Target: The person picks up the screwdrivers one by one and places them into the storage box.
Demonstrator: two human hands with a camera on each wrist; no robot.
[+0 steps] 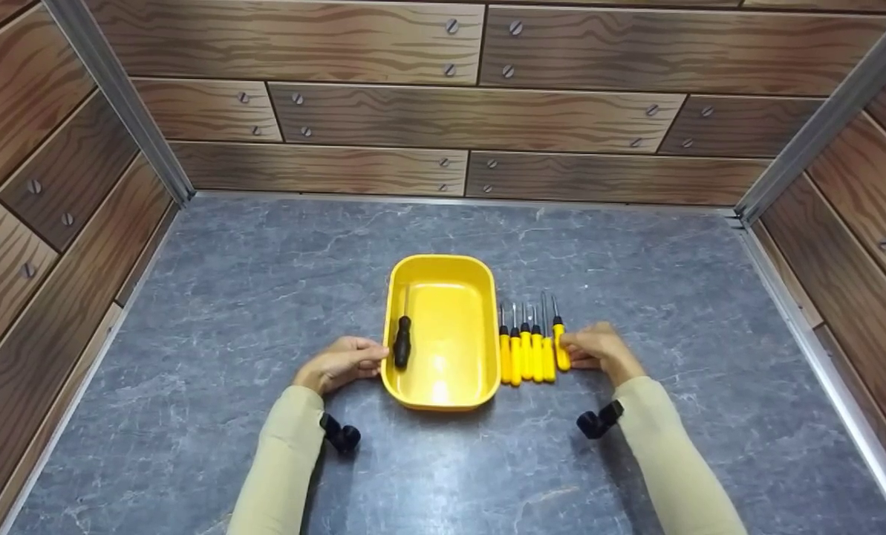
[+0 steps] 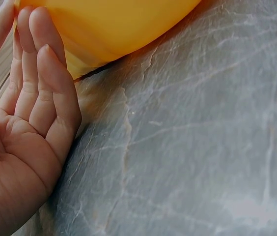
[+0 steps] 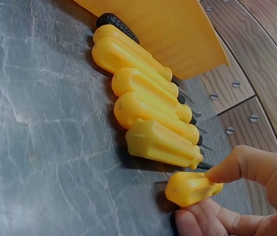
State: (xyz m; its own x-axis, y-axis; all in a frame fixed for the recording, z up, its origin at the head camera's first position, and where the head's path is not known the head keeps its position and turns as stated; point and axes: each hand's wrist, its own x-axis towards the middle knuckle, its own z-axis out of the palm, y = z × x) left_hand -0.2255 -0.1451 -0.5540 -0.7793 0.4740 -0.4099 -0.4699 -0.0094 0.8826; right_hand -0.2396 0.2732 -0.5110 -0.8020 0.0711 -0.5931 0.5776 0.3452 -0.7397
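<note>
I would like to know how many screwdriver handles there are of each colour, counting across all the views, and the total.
Yellow screwdriver handles: 6
Black screwdriver handles: 2 (one inside the yellow tray, one outside beside it, seen in the right wrist view)
Total: 8

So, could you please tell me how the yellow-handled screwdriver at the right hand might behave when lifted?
The yellow-handled screwdriver should be stiff, given its straight metal shaft. It may feel handle-heavy, since the handle looks far thicker than the shaft. That handle's grooved sides would probably resist rolling.
</note>
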